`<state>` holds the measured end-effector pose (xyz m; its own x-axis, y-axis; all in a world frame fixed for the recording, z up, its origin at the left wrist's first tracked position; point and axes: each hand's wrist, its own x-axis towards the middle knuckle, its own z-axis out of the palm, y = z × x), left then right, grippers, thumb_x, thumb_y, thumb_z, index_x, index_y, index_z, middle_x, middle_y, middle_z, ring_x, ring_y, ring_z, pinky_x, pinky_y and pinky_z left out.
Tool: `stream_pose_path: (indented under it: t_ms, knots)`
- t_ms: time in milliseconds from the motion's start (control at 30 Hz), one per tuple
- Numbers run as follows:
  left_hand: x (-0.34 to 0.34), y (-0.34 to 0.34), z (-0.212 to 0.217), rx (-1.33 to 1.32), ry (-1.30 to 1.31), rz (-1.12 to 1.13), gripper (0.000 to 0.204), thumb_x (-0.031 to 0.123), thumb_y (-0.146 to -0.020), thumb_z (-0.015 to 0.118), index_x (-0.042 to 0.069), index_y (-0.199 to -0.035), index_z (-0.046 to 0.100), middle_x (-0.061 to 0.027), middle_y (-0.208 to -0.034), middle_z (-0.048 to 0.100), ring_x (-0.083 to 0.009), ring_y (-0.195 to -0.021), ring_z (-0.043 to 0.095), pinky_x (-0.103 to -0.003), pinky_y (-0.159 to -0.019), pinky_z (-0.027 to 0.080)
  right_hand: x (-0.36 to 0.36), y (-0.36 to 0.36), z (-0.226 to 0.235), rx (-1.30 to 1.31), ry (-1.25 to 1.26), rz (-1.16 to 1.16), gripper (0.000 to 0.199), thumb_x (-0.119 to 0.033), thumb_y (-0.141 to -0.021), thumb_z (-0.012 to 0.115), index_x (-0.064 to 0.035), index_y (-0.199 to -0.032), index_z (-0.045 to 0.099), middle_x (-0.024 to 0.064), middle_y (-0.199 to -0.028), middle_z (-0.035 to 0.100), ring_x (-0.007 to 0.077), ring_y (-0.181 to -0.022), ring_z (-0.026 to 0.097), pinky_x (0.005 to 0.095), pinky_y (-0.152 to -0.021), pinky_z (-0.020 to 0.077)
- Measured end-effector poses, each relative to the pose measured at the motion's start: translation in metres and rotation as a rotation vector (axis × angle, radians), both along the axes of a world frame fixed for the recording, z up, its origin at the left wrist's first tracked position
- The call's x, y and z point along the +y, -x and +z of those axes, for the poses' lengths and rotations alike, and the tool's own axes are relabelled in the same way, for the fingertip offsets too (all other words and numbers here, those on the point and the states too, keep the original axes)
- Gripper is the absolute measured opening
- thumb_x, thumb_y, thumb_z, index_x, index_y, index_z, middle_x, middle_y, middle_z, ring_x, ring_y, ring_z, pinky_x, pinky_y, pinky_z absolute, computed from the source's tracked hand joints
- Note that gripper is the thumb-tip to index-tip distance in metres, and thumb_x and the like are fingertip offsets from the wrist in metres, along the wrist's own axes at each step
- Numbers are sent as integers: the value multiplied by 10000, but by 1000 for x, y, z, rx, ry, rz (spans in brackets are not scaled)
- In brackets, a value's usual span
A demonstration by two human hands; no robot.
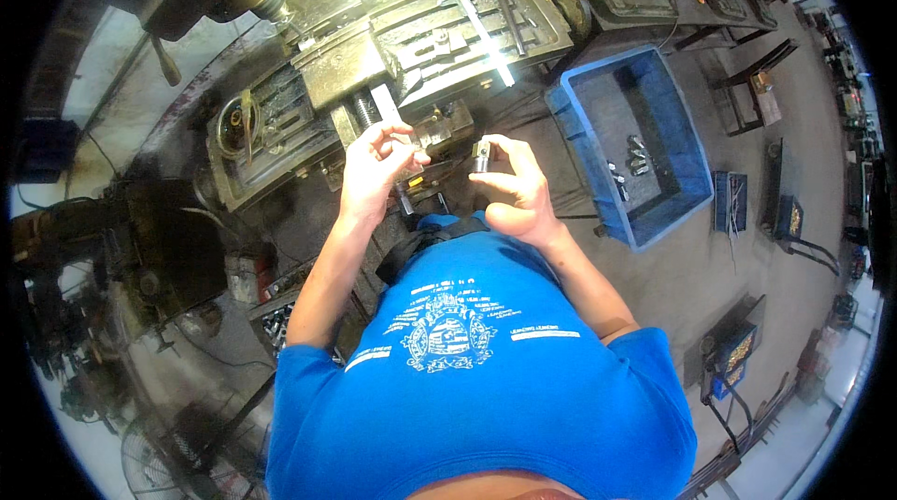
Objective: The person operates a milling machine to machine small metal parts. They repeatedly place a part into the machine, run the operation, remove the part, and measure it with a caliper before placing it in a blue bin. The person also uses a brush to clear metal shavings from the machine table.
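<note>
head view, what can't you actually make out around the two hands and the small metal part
- Small metal part, head view: too small to tell its shape; right hand fingers cover its lower end.
- Left hand: what it pinches is hidden by its own fingers.
- Pieces in the blue crate: too small to identify.
- Machine table: glare washes out part.

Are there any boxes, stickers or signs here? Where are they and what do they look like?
Blue plastic crate: on the floor to the right of the machine table, open, rectangular, with a few small metal parts inside.
Small blue bin: right of the crate, shallow.
Signs or screens: none I can make out.
</note>
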<state>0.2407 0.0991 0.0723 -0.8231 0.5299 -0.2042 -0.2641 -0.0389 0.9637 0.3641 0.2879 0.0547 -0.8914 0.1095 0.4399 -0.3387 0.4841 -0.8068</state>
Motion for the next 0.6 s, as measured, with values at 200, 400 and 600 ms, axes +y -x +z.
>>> stream_pose_path:
  t_ms: [200,400,600]
  knots:
    - [-11,2,3,-13,-147,-3,203,-23,-780,560,-21,-983,549,-107,-830,633,-198,-781,631,-311,-772,499,5,3,-1,28,-70,-16,373,-113,-516,561,12,-852,667,250,-1159,497,370,-1025,487,410,-897,404]
    - [-35,5,4,-21,-101,-34,216,25,-797,578,-8,-1008,547,-106,-890,622,-214,-837,623,-344,-811,497,20,1,1,20,-153,-63,353,-119,-531,572,-17,-852,677,227,-1174,505,369,-1054,486,409,-899,409]
    - [-124,4,3,44,60,173,190,51,-817,570,-1,-999,562,-93,-841,640,-193,-791,632,-316,-778,501,163,-77,-73,-140,-205,-708,329,-53,-649,564,-45,-954,688,135,-1185,520,259,-1029,526,337,-892,417]
